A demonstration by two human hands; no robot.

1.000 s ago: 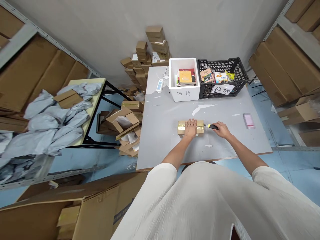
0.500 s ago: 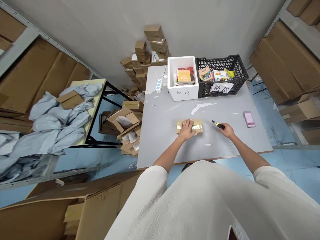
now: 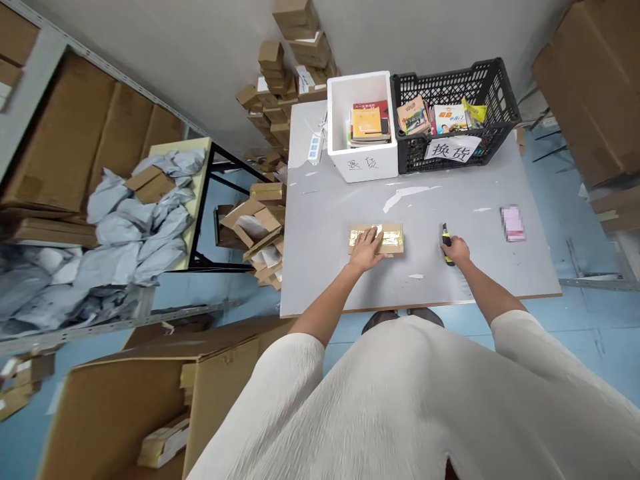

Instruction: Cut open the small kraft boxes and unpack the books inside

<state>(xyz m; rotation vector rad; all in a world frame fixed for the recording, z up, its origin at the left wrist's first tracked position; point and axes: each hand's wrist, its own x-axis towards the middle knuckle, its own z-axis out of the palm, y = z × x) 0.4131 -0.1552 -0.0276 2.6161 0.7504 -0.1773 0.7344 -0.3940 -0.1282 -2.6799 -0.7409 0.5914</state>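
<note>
A small cardboard box point(image 3: 395, 241) closed with shiny yellowish tape lies on the grey table. Spread over the left half of its top are the fingers of my left hand point(image 3: 366, 251), the thumb near the box's front edge. To the right, apart from the box, my right hand point(image 3: 457, 251) has its fingers on a black and yellow utility knife point(image 3: 447, 243). The knife points away from me, low over or on the tabletop; I cannot tell whether it touches.
A white foam box point(image 3: 363, 165) and a black crate point(image 3: 457, 107), both with books, stand at the table's back. A pink blurred item point(image 3: 513, 223) lies right. Opened cartons point(image 3: 253, 227) and grey parcels point(image 3: 145, 230) are left; a large carton point(image 3: 225, 380) stands lower left.
The knife has turned from slanting left to pointing away from me, close to the tabletop. My left hand has slid slightly left on the box. The view has shifted.
</note>
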